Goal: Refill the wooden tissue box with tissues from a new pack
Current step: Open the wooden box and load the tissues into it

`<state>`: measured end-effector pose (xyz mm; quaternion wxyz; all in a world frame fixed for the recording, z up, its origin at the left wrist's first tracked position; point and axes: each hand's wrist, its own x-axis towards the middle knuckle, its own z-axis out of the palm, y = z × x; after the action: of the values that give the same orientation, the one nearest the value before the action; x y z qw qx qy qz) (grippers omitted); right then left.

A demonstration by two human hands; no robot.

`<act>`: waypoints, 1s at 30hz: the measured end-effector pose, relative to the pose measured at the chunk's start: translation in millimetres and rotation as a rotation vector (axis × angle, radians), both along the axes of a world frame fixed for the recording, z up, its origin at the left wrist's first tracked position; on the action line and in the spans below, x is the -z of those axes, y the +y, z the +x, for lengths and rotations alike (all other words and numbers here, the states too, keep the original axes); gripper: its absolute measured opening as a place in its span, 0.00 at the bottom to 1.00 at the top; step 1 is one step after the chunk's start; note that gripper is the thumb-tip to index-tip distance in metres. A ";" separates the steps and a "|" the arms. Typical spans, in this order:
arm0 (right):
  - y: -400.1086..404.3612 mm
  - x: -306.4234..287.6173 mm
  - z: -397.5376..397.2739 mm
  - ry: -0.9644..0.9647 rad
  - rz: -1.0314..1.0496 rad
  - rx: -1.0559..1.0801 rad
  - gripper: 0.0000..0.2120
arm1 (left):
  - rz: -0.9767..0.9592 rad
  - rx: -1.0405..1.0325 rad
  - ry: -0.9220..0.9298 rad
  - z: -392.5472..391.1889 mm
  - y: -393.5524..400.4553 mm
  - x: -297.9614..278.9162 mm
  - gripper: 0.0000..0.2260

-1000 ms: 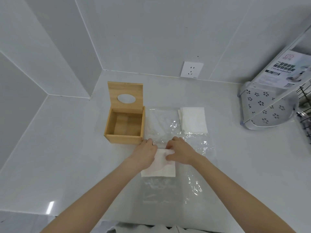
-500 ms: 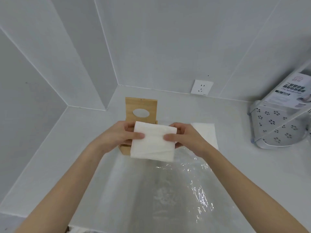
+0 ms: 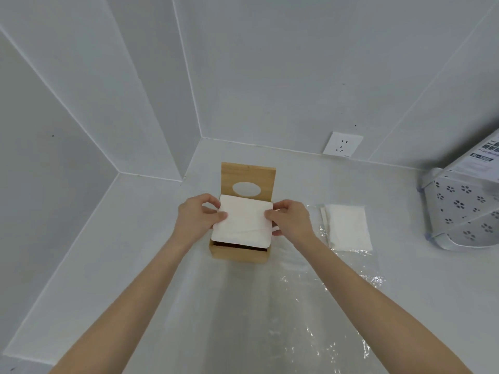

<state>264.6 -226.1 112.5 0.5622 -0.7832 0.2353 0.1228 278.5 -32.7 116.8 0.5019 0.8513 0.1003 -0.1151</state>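
Soft tissue stack (image 3: 243,225) (square wooden box (image 3: 239,253))

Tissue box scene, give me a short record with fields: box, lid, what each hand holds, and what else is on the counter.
box: wooden tissue box, open
lid: lid upright, oval hole
left hand: left hand pinches tissue stack over the box
right hand: right hand pinches the stack's other side
counter: second tissue pile, clear plastic wrap, white perforated rack

We see pale grey panelled walls (image 3: 270,63) with thin white seams, meeting in recessed corner at 11 o'clock. White socket (image 3: 342,148) low on wall at 1 o'clock. White surface (image 3: 121,238) below. Perforated white rack (image 3: 464,209) at 3 o'clock. Light even, soft.
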 end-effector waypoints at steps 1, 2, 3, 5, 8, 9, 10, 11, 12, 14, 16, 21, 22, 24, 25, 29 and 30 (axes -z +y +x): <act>1.7 0.7 0.5 -0.020 -0.090 -0.010 0.06 | 0.070 0.014 -0.038 -0.4 -2.8 0.6 0.06; 3.9 1.6 0.7 -0.034 -0.177 -0.025 0.08 | 0.135 0.024 -0.062 -1.4 -5.5 1.2 0.06; 6.7 1.1 -0.3 -0.041 -0.258 -0.040 0.10 | 0.192 0.030 -0.078 -3.0 -8.3 1.4 0.05; 14.1 0.1 -4.1 -0.054 -0.411 -0.100 0.10 | 0.324 0.056 -0.091 -6.3 -13.6 1.8 0.04; 25.8 4.8 -7.6 -0.137 -0.693 -0.242 0.10 | 0.539 0.148 -0.127 -9.5 -20.5 3.4 0.07; 27.9 5.5 -7.9 -0.165 -0.768 -0.271 0.10 | 0.596 0.177 -0.139 -9.7 -22.4 3.2 0.08; 28.7 8.2 -7.3 -0.177 -0.823 -0.298 0.09 | 0.648 0.204 -0.147 -10.0 -23.8 3.3 0.08; 29.5 8.5 -7.6 -0.182 -0.858 -0.330 0.08 | 0.686 0.223 -0.158 -10.3 -25.1 2.4 0.09; 30.6 10.9 -7.8 -0.188 -0.885 -0.356 0.07 | 0.711 0.239 -0.162 -9.8 -25.6 2.5 0.09; 33.6 15.4 -9.7 -0.225 -0.941 -0.354 0.04 | 0.756 0.276 -0.163 -10.6 -25.9 0.7 0.10; 38.3 14.7 -10.3 -0.320 -0.987 -0.363 0.20 | 0.822 0.333 -0.138 -10.4 -27.7 1.0 0.10; 39.9 22.5 -4.7 -0.123 -1.044 -0.592 0.08 | 0.971 0.452 -0.037 -7.2 -36.3 11.2 0.11; 40.4 20.4 -3.4 -0.087 -1.054 -0.626 0.08 | 0.996 0.474 -0.023 -6.6 -38.8 12.4 0.11; 43.2 20.0 -1.5 -0.054 -1.067 -0.634 0.10 | 1.021 0.509 -0.003 -4.3 -44.1 13.5 0.10; 45.7 17.4 -0.4 -0.040 -1.062 -0.641 0.12 | 1.029 0.525 0.008 -2.6 -46.4 12.4 0.11; 51.1 17.5 3.5 0.043 -1.086 -0.733 0.15 | 1.068 0.582 0.064 3.7 -55.5 16.1 0.11; 51.2 19.6 4.2 0.048 -1.074 -0.762 0.11 | 1.067 0.589 0.071 4.7 -56.7 16.4 0.10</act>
<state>268.8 -174.9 92.9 0.0050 -0.9804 -0.0173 0.1960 283.2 -89.4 100.4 -0.0504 0.9729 -0.0790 -0.2114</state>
